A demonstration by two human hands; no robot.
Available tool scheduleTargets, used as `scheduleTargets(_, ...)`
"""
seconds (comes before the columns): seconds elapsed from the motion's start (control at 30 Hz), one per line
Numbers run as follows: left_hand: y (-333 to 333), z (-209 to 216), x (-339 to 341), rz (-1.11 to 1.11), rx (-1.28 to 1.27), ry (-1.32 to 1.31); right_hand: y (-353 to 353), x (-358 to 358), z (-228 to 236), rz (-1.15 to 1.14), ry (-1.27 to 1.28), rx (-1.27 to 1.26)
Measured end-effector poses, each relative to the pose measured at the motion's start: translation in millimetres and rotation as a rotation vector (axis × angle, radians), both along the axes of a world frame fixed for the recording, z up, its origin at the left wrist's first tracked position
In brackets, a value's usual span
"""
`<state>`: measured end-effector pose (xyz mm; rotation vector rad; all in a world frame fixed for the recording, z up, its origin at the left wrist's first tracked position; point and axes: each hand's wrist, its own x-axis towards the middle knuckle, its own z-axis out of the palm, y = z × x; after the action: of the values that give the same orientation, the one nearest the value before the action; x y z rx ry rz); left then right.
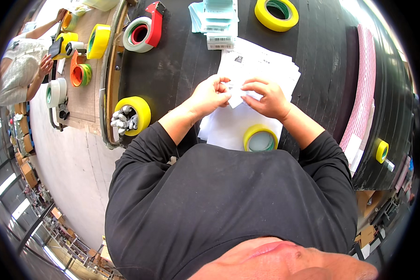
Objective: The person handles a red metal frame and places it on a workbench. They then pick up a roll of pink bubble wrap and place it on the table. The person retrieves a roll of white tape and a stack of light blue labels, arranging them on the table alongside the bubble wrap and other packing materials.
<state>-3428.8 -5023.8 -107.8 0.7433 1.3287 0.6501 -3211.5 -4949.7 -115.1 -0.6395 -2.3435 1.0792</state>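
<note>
Bordering pale floor (74,158), a black table (172,70) bears white papers (245,119).

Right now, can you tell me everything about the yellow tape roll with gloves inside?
The yellow tape roll is a thick, shiny ring that looks like plastic and seems to lie flat on the black table, near its left edge. Bunched grey-and-white gloves fill its hole, touching the inside.

The left hand (210,96) pinches a white slip (235,96) beside the right hand (269,100), loosely curled, fingers apart; white sheets (228,129) lie beneath both, a yellow tape roll (260,127) just nearside of the right.
</note>
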Motion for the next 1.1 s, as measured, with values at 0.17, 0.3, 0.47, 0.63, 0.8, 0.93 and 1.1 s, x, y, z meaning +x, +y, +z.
scheduleTargets(0.17,-17.0,-7.7,-1.2,-0.126,0.249,0.335,72.3,3.3,-9.9,-0.335,0.146,0.554)
scheduleTargets(0.3,-17.6,3.5,6.0,-0.486,0.416,0.613,136.6,-1.9,-3.0,-0.861,-0.507,0.430)
scheduleTargets(0.47,-28.2,3.3,12.6,-0.562,0.482,0.649,147.9,-20.2,30.1,-0.739,-0.836,0.314)
scheduleTargets(0.63,-34.8,-3.2,21.1,-0.547,0.506,0.665,106.6,-22.8,93.3,-0.490,-0.905,-0.114)
scheduleTargets(0.8,-31.6,0.3,20.3,-0.557,0.474,0.578,-31.3,36.9,68.9,0.229,-1.005,-0.038)
scheduleTargets(0.93,-33.0,2.8,22.5,-0.577,0.469,0.567,-71.8,57.0,37.8,0.105,-0.867,-0.008)
scheduleTargets(1.1,-39.9,-6.3,28.2,-0.560,0.473,0.559,-70.9,47.3,46.9,-0.048,-0.760,0.007)
